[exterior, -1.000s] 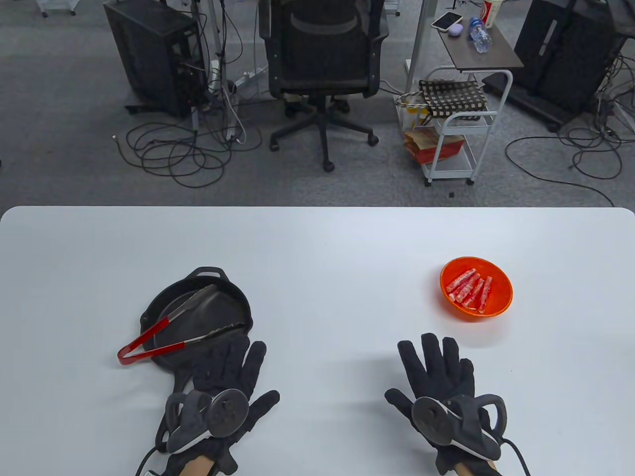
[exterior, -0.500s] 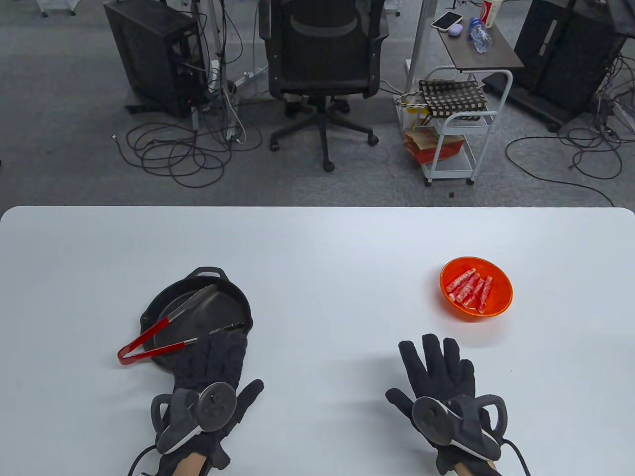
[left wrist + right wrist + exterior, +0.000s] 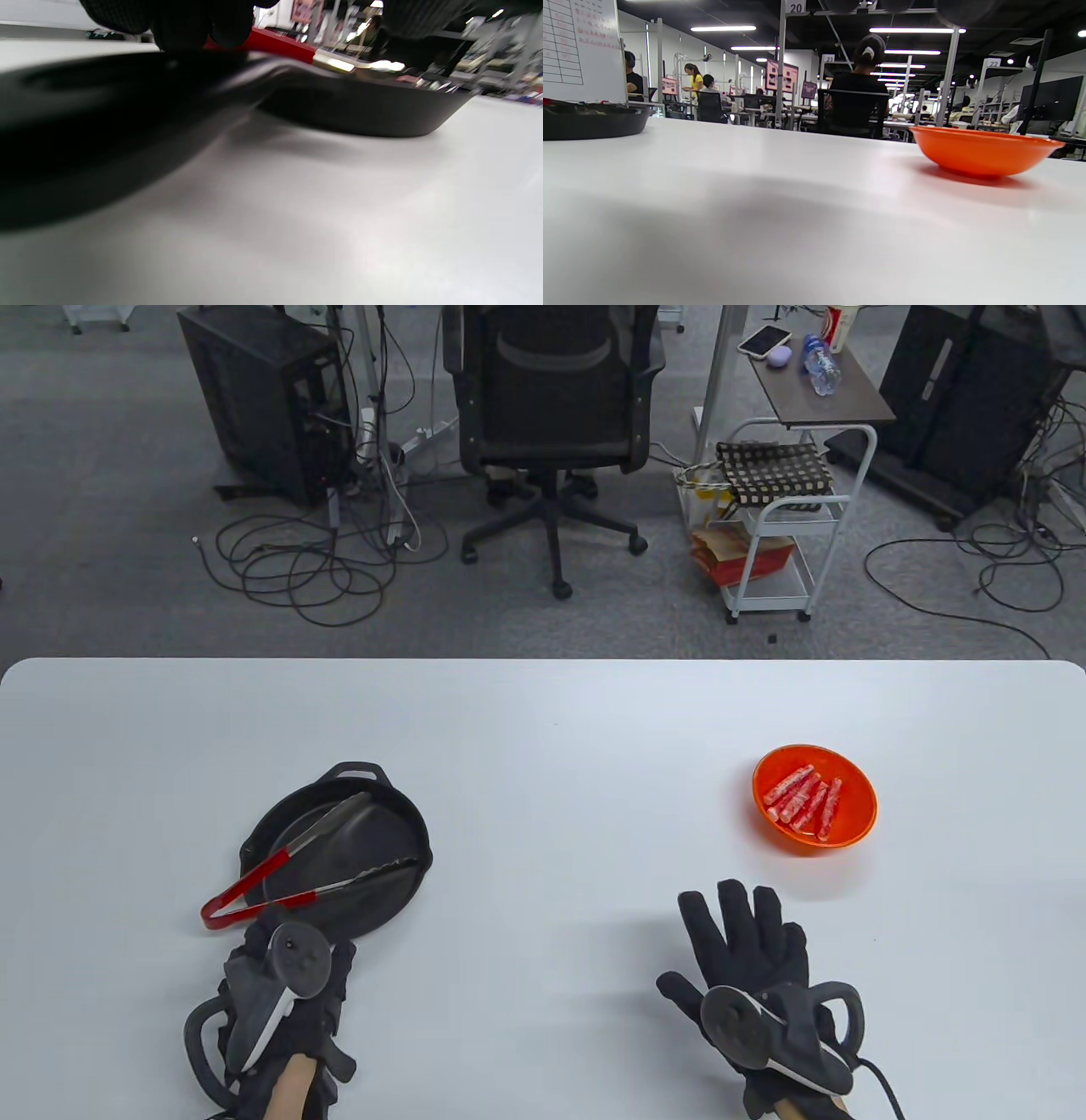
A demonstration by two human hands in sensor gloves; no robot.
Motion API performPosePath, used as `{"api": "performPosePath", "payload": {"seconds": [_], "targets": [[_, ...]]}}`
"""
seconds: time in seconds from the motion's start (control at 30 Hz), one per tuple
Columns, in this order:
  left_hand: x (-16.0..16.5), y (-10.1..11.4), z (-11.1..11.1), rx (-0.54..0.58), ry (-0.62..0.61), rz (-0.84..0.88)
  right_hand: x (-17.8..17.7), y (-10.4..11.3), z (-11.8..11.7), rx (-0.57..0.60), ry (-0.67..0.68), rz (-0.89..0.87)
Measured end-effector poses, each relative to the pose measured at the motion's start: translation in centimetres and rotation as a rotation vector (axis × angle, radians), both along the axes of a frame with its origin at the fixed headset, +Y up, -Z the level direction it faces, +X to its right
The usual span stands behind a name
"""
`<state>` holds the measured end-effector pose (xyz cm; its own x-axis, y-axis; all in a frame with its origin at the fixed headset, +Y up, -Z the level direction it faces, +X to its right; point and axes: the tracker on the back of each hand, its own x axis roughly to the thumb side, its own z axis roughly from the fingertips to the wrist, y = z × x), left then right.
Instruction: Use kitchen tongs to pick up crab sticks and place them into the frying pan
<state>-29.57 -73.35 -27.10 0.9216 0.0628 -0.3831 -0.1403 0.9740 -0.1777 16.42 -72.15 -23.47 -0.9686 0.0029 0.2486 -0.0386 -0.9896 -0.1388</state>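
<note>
A black frying pan (image 3: 417, 833) sits at the front left of the white table, and red-handled metal tongs (image 3: 263, 870) lie across it with their tips inside. My left hand (image 3: 288, 976) is turned on its side at the pan's near edge. Its fingers (image 3: 186, 25) curl down over the pan handle (image 3: 106, 127), just below the tongs' red grip (image 3: 275, 44). Several crab sticks (image 3: 802, 802) lie in an orange bowl (image 3: 859, 824) at the right. My right hand (image 3: 742, 933) rests flat on the table short of the bowl, fingers spread and empty.
The right wrist view looks low across the table to the orange bowl (image 3: 984, 152) on the right and the pan (image 3: 589, 123) at far left. Bare white tabletop (image 3: 551, 780) lies between pan and bowl. An office chair (image 3: 551, 415) and a cart (image 3: 780, 526) stand beyond the far edge.
My left hand slid back and to the left off the pan's rim, rolled onto its side and curled its fingers around the pan handle. The right hand barely shifted.
</note>
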Motion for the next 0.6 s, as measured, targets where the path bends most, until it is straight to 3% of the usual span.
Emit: {"api": "performPosePath", "payload": {"seconds": [0.13, 0.6], "targets": [[-0.4, -0.7, -0.4, -0.082, 0.055, -0.016, 0.0, 0.0, 0.0, 0.0, -0.005, -0.005], [-1.1, -1.6, -1.3, -0.025, 0.057, 0.043, -0.1, 0.0, 0.1, -0.011, -0.001, -0.001]]}}
